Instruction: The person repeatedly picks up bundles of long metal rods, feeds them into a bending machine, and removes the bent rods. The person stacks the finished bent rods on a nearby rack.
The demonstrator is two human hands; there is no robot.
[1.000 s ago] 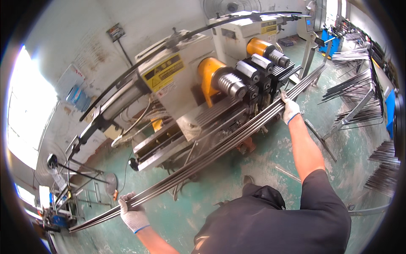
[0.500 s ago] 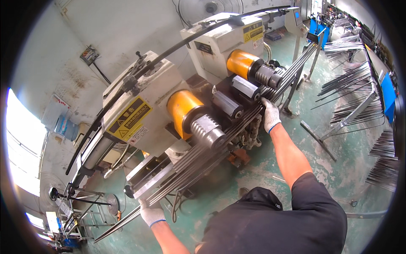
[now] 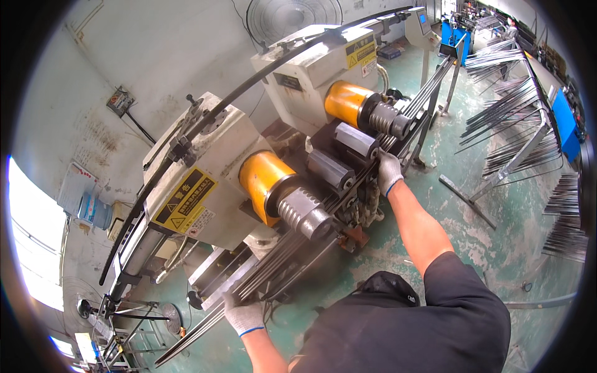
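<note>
A bundle of long, thin metal rods (image 3: 268,267) runs slantwise along the front of a pale machine. My left hand (image 3: 244,316), in a white knit glove with a blue cuff edge, is closed around the near-left part of the bundle. Farther along, my right hand (image 3: 389,171), gloved alike, is closed at the rods beside a dark roller (image 3: 357,140). Its fingertips are partly hidden. Just beyond the rods are two ridged metal spindles, a nearer one (image 3: 305,212) and a farther one (image 3: 389,119), each set in an orange cylinder.
A curved black rail (image 3: 242,87) arches over the two machine housings. On the right, a metal rack (image 3: 538,140) holds several piles of rods, with a metal bar (image 3: 466,200) low beside it. Standing fans are at the back and lower left.
My left hand has shifted right, and the rods now sit closer in against the machine beneath the spindles. The right hand stays by the roller. The whole view has tilted slightly.
</note>
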